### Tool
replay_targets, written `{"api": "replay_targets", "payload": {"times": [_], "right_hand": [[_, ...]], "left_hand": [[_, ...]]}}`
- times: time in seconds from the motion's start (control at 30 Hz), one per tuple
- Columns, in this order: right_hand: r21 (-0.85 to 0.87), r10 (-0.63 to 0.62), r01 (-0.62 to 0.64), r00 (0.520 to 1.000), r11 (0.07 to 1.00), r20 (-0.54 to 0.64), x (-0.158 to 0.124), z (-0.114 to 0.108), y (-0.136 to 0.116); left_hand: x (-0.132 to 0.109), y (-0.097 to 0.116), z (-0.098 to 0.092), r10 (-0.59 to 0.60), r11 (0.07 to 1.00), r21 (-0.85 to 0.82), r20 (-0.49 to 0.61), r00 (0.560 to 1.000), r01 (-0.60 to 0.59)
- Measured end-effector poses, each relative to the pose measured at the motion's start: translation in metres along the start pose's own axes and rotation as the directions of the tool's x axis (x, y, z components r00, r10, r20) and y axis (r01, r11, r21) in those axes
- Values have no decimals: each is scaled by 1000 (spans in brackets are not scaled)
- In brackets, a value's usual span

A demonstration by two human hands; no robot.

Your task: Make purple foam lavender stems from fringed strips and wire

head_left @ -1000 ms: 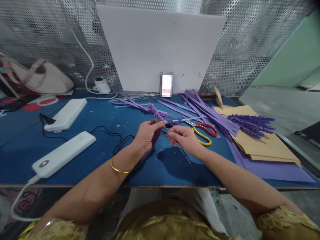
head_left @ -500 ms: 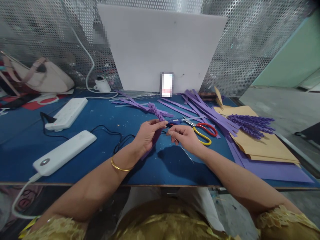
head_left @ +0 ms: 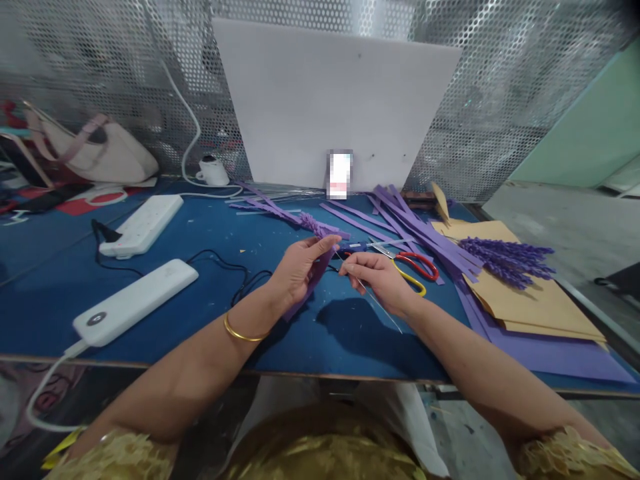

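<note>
two hands work above the table (head_left: 200,347). the left hand (head_left: 303,270) pinches the base of a purple flower (head_left: 311,225) between thumb and forefinger, the flower's head pointing away; a purple strip (head_left: 309,297) hangs beneath that palm. the right hand (head_left: 376,275) has thumb and forefinger closed on a thin wire (head_left: 383,310), which slants down past the palm. the left hand's lower fingers are mostly hidden, and whether the wire joins the flower cannot be told. a blue thing (head_left: 356,247) behind the right fingertips is hard to make out; the right hand partly covers the scissors (head_left: 403,256). compared with half a second ago, the fingertips are farther apart and the wire's free end lies farther right.
</note>
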State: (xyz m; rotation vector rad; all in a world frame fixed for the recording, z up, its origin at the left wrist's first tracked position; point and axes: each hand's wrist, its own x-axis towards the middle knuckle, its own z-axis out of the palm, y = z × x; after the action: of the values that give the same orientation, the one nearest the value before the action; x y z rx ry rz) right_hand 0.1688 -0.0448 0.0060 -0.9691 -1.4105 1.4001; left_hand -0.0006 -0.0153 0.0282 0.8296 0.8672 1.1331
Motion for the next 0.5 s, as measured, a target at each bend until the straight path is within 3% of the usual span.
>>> {"api": "replay_targets", "payload": {"times": [0.2,0.33,0.5], "right_hand": [[42,53,-54,998,998,35,0,0,2],[34,42,-42,999,999,10,0,0,2],[56,17,-19,999,998,33,-1,0,-2]], "left_hand": [[3,-2,-2,55,998,-20,-46,997,-55],[5,-4,-4,41,999,4,-3,999,-41],[8,-1,-7,141,990,-20,4,990,-141]]}}
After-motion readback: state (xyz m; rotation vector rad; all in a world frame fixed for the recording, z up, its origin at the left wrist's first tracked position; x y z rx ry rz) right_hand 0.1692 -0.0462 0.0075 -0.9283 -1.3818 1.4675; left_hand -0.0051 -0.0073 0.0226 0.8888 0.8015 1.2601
